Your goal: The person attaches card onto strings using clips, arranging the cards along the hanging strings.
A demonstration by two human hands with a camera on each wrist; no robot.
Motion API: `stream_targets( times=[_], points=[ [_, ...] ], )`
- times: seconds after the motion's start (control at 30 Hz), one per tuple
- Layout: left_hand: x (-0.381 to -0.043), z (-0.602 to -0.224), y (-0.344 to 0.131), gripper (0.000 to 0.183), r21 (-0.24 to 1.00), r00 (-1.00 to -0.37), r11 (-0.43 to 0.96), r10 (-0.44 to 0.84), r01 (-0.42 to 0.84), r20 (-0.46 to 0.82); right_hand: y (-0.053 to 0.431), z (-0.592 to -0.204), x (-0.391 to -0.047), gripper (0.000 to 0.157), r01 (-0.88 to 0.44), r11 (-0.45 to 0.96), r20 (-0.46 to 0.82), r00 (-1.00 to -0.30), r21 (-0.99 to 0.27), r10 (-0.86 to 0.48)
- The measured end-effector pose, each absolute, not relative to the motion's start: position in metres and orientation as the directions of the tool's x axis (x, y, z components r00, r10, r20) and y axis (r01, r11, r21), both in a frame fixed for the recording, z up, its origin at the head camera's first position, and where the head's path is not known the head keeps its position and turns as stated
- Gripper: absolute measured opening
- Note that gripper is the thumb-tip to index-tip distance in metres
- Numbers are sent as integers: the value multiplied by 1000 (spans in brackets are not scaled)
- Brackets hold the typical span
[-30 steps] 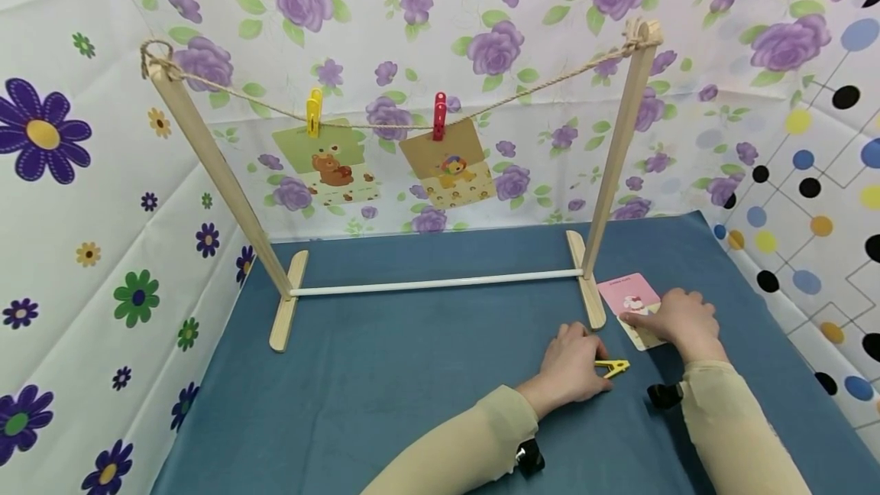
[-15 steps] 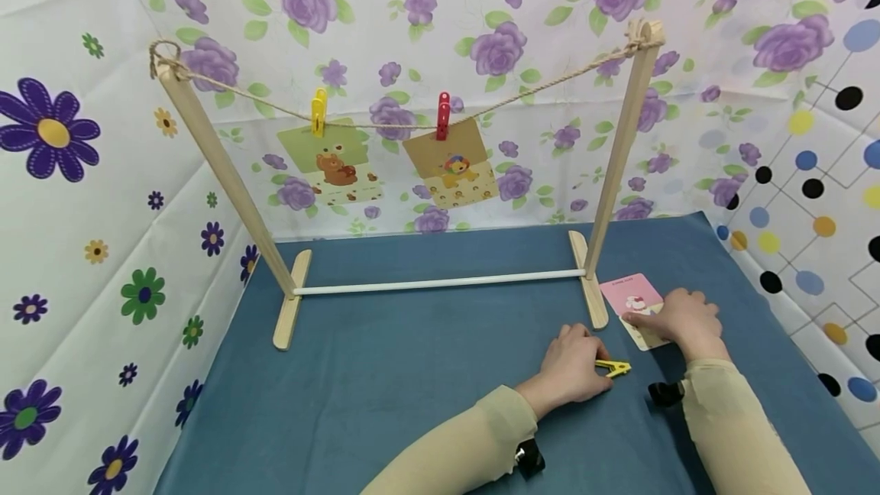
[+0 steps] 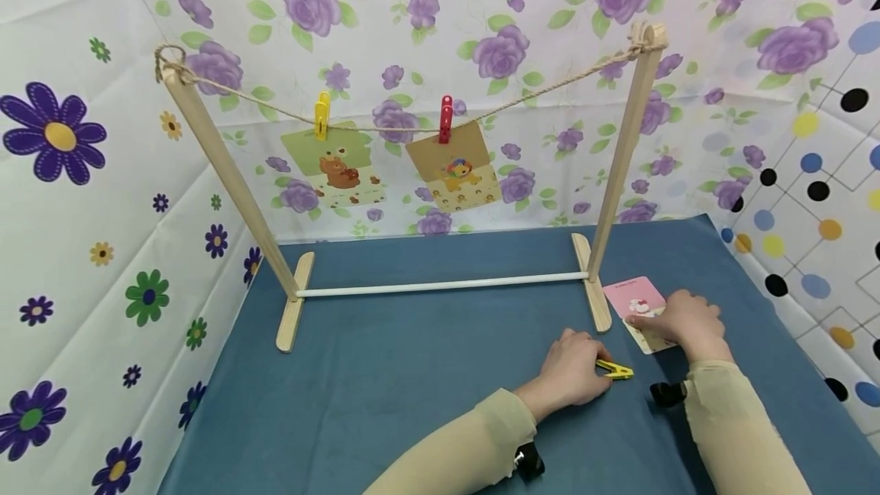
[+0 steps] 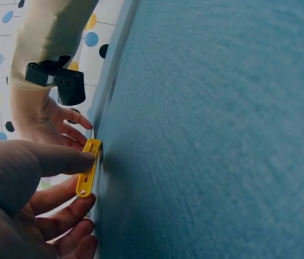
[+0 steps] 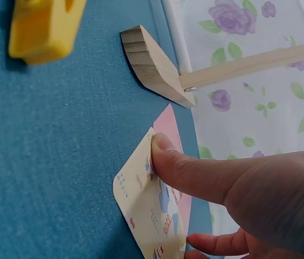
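Note:
My left hand is low over the cloth and pinches a yellow clothespin, its tip pointing right. In the left wrist view the thumb lies along one side of the clothespin, fingers on the other. To the right, my right hand grips the near right part of a pink and cream picture card. The right wrist view shows the thumb pressed on the face of the card, other fingers at its edge and partly hidden. The card's near part is tilted up, bent a little under the thumb.
A wooden stand with a right foot and a white crossbar is on the blue cloth. From its sagging rope hang a green bear card under a yellow clothespin and a brown card under a red clothespin.
Both hands keep nearly the same places, still holding the clothespin and the card. The clothespin in the left hand has turned slightly, and the head view has shifted a little.

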State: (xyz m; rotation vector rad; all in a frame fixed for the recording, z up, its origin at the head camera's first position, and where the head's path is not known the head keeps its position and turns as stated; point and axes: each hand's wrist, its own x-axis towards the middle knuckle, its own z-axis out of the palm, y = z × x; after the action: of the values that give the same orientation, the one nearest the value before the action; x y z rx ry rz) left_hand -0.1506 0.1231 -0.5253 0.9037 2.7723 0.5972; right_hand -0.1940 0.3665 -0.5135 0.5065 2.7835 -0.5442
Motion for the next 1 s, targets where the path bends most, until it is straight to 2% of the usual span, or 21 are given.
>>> stream_targets(
  times=[0.17,0.4,1.0],
  points=[
    [-151,-527,123,22,434,-803,729,595,529,-22,367,-513,-194,99,370,870,-318,-909,-327,268],
    [-149,-528,119,22,458,-806,720,592,521,-14,365,-511,-194,113,397,857,-332,-898,-329,289],
    [-149,-533,104,28,510,-817,700,577,501,10,366,-507,-197,115,420,846,-360,-883,-327,299]
  ],
)
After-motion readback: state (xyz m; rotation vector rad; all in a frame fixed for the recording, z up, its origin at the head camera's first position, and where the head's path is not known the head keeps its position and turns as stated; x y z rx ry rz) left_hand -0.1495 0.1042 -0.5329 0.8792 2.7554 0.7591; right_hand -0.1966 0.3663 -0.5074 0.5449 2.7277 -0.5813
